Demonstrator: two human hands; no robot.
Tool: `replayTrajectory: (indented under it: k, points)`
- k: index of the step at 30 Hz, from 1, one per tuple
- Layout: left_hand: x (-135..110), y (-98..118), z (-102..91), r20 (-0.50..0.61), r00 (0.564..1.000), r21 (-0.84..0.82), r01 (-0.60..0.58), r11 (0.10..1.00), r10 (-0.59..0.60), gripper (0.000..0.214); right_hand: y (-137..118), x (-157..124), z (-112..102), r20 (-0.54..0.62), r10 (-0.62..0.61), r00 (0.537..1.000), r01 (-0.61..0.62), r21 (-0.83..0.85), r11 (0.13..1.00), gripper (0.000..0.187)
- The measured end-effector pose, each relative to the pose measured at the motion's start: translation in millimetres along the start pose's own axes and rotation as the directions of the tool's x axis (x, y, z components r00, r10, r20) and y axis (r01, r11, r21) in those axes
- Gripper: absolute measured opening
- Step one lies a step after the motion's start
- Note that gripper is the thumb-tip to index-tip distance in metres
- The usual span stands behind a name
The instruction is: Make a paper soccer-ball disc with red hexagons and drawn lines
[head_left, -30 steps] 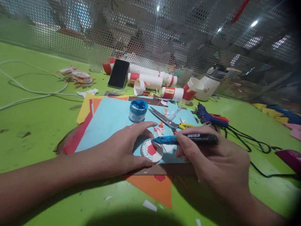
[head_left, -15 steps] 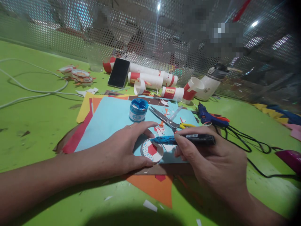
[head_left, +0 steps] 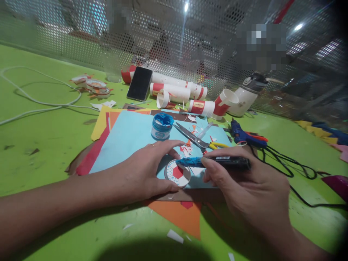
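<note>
My left hand (head_left: 152, 165) curls its thumb and fingers around the rim of a small white paper disc (head_left: 185, 177). A red hexagon marks the disc's centre, with blue dots on the white sections at its left. In my right hand (head_left: 244, 188) is a black marker pen (head_left: 231, 163), held like a writing tool. Blue paint coats the pen's front end, whose tip is at the disc's upper edge; whether it touches, I cannot tell. Behind the disc stands an open jar of blue paint (head_left: 161, 132). Scissors (head_left: 194, 137) with yellow handles lie right of the jar.
Light blue paper (head_left: 114, 145) tops stacked coloured sheets on the green table (head_left: 40, 152). Paper cups (head_left: 201, 107), a phone (head_left: 139, 84) and a white bottle (head_left: 243, 98) are behind. A blue glue gun (head_left: 240, 134) with black cable lies right; a white cord (head_left: 40, 108) lies left.
The whole view has shifted slightly, so things appear a little farther right. Both hands keep their holds, and the pen tip remains by the disc's upper part.
</note>
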State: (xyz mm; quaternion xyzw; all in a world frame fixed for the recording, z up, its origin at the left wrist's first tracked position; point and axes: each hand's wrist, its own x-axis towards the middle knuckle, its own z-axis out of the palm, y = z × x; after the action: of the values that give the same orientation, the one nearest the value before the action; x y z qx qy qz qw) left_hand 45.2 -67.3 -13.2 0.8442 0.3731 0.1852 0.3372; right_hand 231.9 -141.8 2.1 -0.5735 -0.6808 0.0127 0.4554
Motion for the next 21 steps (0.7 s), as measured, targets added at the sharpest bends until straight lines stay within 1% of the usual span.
replayTrajectory:
  k: [7, 12, 17, 21]
  points:
    - [0.5, 0.7, -0.2, 0.008, 1.000, -0.013, -0.012, 1.000, 0.012, 0.079, 0.5, -2.6, 1.3, -0.016, -0.046, 0.999, 0.046, -0.051, 0.998, 0.009]
    - [1.5, 1.9, -0.9, 0.021, 0.999, -0.011, 0.032, 0.999, -0.031, 0.083, -0.5, -2.1, -2.5, -0.025, -0.005, 1.000, 0.005, -0.004, 1.000, 0.008]
    - [0.1, 1.6, -1.2, 0.027, 0.999, -0.027, 0.026, 0.999, -0.025, 0.082, -6.2, 0.9, -8.6, -0.132, 0.033, 0.991, -0.035, -0.012, 0.999, 0.010]
    - [-0.8, 1.7, -0.4, 0.022, 1.000, -0.018, 0.020, 1.000, -0.019, 0.081, -6.2, 2.4, -9.2, -0.110, 0.011, 0.994, -0.012, -0.003, 1.000, 0.010]
